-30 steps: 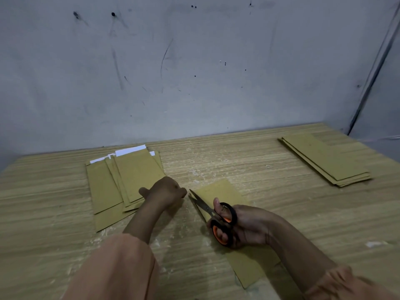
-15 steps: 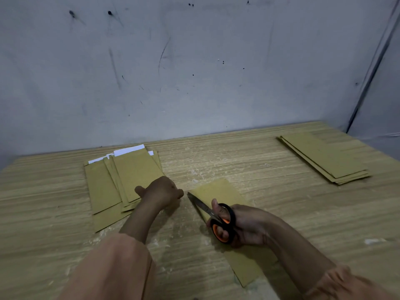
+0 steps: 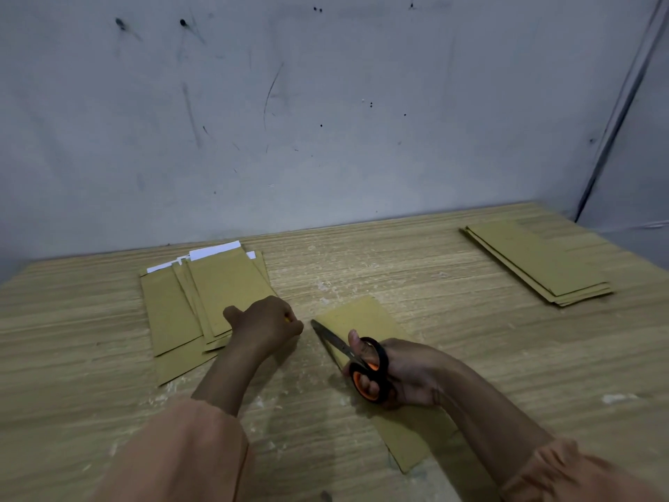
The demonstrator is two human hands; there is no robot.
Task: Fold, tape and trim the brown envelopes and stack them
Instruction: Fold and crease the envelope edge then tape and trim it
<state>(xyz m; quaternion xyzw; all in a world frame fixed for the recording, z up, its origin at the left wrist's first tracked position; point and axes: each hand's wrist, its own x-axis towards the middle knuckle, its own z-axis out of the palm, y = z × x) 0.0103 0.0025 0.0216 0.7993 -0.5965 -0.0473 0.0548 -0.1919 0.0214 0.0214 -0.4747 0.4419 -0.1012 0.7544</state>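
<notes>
Grey scuffed wall (image 3: pixel 325 103) behind, marked with dark streaks and specks. Below it, a pale wood-grain surface (image 3: pixel 398 269) reaching across the whole view, dusted with whitish flecks near the middle.

On the far right of the surface, well apart from both hands, a tidy stack of brown envelopes (image 3: pixel 539 260), edges nearly aligned. On the left, a looser fanned pile of brown envelopes (image 3: pixel 202 298), white strips (image 3: pixel 215 250) showing along their far ends. Between the two, nearest the person, a single brown envelope (image 3: pixel 365 313) lying flat and slanted, its near end running under the right forearm toward the surface's front edge.

Peach-coloured sleeves (image 3: pixel 173 454) on both arms.

Left hand (image 3: pixel 264 322) curled into a loose fist at the near right corner of the fanned pile, knuckles up, something small and yellowish glimpsed at the fingers; whether anything was pinched there, impossible to tell. Right hand (image 3: pixel 405 371) clamped on black-and-orange scissors (image 3: pixel 353 356), thumb and fingers through the loops, resting over the single envelope. Blades slightly parted, tips pointing up-left along that envelope's left edge. Hands near each other, not touching.
</notes>
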